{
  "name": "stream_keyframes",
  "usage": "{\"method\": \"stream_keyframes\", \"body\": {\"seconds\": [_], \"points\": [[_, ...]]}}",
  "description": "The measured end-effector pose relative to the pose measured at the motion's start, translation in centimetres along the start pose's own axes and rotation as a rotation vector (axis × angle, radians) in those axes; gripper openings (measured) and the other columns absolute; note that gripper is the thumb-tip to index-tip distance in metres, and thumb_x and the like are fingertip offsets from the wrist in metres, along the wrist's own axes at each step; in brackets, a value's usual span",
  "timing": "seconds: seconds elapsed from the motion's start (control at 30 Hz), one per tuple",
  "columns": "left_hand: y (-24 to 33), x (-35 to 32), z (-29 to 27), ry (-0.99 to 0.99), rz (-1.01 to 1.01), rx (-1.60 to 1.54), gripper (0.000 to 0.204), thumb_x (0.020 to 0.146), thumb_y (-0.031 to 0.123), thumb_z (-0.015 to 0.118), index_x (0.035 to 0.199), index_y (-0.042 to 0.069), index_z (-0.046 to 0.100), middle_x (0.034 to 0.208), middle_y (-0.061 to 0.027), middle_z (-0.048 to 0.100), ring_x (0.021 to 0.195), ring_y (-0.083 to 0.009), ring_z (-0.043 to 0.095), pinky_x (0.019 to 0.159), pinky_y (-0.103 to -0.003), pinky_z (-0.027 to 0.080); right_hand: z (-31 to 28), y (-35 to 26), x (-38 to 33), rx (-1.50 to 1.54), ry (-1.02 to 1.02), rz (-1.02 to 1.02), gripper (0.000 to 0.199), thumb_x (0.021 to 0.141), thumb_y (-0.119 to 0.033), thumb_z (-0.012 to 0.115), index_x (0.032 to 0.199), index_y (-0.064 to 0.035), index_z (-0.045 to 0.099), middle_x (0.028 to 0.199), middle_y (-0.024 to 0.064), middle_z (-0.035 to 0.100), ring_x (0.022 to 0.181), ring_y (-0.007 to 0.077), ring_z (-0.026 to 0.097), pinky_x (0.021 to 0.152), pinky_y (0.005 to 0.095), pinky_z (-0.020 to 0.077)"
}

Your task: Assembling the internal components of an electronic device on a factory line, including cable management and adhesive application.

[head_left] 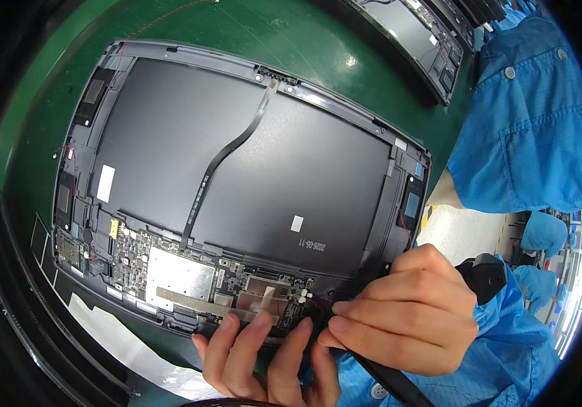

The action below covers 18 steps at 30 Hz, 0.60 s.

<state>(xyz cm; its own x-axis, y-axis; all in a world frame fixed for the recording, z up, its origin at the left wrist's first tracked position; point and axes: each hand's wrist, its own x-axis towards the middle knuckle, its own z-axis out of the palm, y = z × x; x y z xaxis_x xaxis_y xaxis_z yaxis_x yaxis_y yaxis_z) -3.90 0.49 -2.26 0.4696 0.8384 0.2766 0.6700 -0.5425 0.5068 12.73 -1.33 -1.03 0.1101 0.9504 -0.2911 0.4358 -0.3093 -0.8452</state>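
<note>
A large dark tablet housing (169,129) lies opened, its inside facing up, slightly turned. Along its near side runs a circuit board (131,254) with silver shields, and a black flat ribbon cable (219,156) crosses from there to the far edge. My left hand (264,359) is at the near edge, fingers apart, fingertips at the board's rim. Above the board's right end, my right hand (413,315) is closed in a pinch beside small white connectors (304,296) with dark wires. What the pinch holds is too small and hidden to name. A long black object (389,380) extends below it.
Green mat (331,57) lies under the housing. Another opened device (406,34) stands at the far right, near a person in a blue smock (535,122). A white sheet (121,339) lies near left beside black rails (16,305). Thin red wires (169,10) trail at the far left.
</note>
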Motion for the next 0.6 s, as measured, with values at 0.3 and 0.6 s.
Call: {"method": "stream_keyframes", "body": {"seconds": [0.3,0.6], "points": [[-0.1,-0.8,1.0,0.064,-0.018,-0.013,0.025,0.080,0.004,0.058,0.101,0.010,0.070,0.123,-0.0101,0.056,0.118,-0.0312,0.050,0.108,-0.054,0.033,0.5,0.4,0.3,-0.001,0.010,0.012,0.010,0.075,-0.007,0.072,0.083,-0.0001,0.072,0.078,0.0076,0.069,0.063,0.0122,0.062,0.057,0.0234,0.0459],[1.8,0.0,0.1,0.015,-0.171,-0.092,0.028,0.079,0.002,0.055,0.101,0.011,0.070,0.123,-0.0086,0.056,0.119,-0.0297,0.049,0.110,-0.053,0.031,0.7,0.3,0.4,-0.003,0.021,0.009,0.010,0.075,-0.007,0.071,0.083,0.0000,0.072,0.078,0.0078,0.069,0.063,0.0124,0.062,0.057,0.0235,0.0460]]}}
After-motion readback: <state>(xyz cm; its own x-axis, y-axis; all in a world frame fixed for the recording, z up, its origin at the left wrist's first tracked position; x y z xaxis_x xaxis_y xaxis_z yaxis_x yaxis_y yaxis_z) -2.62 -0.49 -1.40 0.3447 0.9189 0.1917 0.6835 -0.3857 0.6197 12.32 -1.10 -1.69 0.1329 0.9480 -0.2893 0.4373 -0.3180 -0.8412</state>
